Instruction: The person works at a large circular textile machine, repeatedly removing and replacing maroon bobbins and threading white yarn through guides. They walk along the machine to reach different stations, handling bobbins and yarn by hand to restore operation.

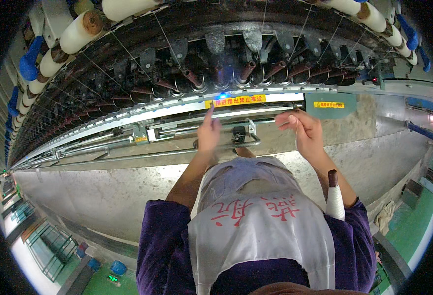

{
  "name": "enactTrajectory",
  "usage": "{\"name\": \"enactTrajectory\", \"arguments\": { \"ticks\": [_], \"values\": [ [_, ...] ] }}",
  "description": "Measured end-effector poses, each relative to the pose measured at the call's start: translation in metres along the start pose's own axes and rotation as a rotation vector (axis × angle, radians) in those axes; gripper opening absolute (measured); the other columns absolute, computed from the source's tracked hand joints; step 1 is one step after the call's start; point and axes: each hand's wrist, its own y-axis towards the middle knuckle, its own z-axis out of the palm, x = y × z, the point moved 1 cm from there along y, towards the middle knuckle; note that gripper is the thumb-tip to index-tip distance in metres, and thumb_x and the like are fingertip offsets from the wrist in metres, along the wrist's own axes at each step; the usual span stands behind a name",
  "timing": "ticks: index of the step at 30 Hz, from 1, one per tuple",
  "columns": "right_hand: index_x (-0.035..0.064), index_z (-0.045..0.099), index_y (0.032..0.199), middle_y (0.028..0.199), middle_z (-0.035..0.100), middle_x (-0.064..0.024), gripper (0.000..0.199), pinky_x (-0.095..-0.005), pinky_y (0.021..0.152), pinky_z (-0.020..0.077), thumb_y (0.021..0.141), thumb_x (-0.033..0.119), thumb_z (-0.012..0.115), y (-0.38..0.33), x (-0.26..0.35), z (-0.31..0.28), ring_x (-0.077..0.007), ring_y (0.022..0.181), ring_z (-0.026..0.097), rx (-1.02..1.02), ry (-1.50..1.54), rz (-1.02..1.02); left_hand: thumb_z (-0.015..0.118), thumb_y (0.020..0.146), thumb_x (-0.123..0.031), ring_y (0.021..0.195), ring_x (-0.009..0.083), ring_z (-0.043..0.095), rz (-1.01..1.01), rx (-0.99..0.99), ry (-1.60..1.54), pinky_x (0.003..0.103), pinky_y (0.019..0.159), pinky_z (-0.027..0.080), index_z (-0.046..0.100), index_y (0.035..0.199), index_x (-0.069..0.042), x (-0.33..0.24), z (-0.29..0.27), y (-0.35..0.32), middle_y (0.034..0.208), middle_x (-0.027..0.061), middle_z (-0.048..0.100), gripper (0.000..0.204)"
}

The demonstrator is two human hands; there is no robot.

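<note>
Left hand: Your left hand [208, 135] is a bit blurry. One of your fingers sticks out straight toward the machine, and the others look curled. I can't tell if they hold anything.
Right hand: Your right hand [307, 132] is off to the right, well apart from the left one. Its fingers are bent, with the thumb close to them. I can't tell if they are pinched tight.
Thread: A thin, pale thread [296, 136] seems to run down from your right thumb.
Yarn bobbin: The yarn bobbin [335, 201] is just beside your apron, in front of your right arm. It is long and wrapped in white yarn, with a smooth brown tip pointing toward the machine.
Brown tubes: Slim, round brown tubes [246, 72] stand in a curvy row past your hands. Dark, flat blades [179, 49] hang above them.
Rail: A long, smooth white rail [177, 104] runs below the tubes. A flat yellow sticker [246, 100] is on it, near your left fingertip.
Fat rolls: Soft-looking white rolls [81, 32] sit up high.
Pipe: A round, shiny metal pipe [177, 153] runs low along the machine.
Clothes: Your white apron [260, 241] has red marks, and your purple sleeves [162, 246] look soft.
</note>
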Motion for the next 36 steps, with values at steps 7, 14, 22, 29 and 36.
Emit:
{"name": "enactTrajectory", "arguments": {
  "ticks": [7, 14, 22, 29, 36],
  "values": [
    [-0.0047, 0.063, 0.092, 0.086, 0.064, -0.0125, 0.029, -0.0271, 0.067, 0.0512, 0.095, 0.016, 0.044, -0.008, 0.002, 0.01, -0.0165, 0.075, 0.062, 0.042, 0.024, 0.032, 0.053, 0.087, -0.01, 0.063, 0.0193, 0.064, 0.005, 0.078, 0.094, 0.031, 0.061, 0.05, 0.021, 0.141, -0.01, -0.036, 0.023, 0.048, 0.073, 0.0124, 0.065, 0.062],
    [-0.0051, 0.063, 0.092, 0.084, 0.064, -0.0117, 0.023, -0.0272, 0.066, 0.0509, 0.093, 0.01, 0.045, -0.004, 0.003, 0.023, -0.0159, 0.072, 0.062, 0.118, 0.0, 0.037, 0.051, 0.089, -0.014, 0.055, 0.0197, 0.062, -0.018, 0.051, -0.145, 0.031, 0.052, 0.049, 0.028, 0.138, -0.008, -0.044, 0.023, 0.062, 0.066, 0.0117, 0.062, 0.055],
    [-0.0025, 0.063, 0.092, 0.082, 0.066, -0.0104, 0.021, -0.0264, 0.066, 0.0511, 0.091, 0.011, 0.048, 0.009, -0.002, 0.042, -0.0153, 0.072, 0.064, 0.198, -0.092, 0.02, 0.055, 0.086, -0.01, 0.052, 0.0208, 0.062, 0.059, 0.051, -0.092, 0.032, 0.051, 0.05, 0.032, 0.136, -0.008, -0.044, 0.018, 0.064, 0.065, 0.0111, 0.062, 0.055],
    [-0.0002, 0.056, 0.108, 0.091, 0.065, -0.0138, 0.026, -0.0302, 0.072, 0.0512, 0.088, 0.017, 0.055, 0.027, -0.032, 0.066, -0.023, 0.081, 0.064, 0.311, -0.248, -0.098, 0.057, 0.084, -0.014, 0.055, 0.0244, 0.063, 0.013, 0.043, -0.013, 0.035, 0.051, 0.05, 0.034, 0.135, -0.008, -0.048, 0.017, 0.065, 0.066, 0.0138, 0.062, 0.056],
    [0.001, 0.033, 0.131, 0.092, 0.063, -0.0191, 0.066, -0.0402, 0.08, 0.0498, 0.09, 0.053, 0.037, 0.024, -0.008, 0.053, -0.0288, 0.088, 0.063, 0.549, 0.097, 0.696, 0.056, 0.083, -0.015, 0.057, 0.0213, 0.062, -0.06, 0.114, -0.229, 0.034, 0.055, 0.049, 0.036, 0.134, -0.007, -0.042, 0.006, 0.057, 0.067, 0.0152, 0.062, 0.055]
  ]
}}
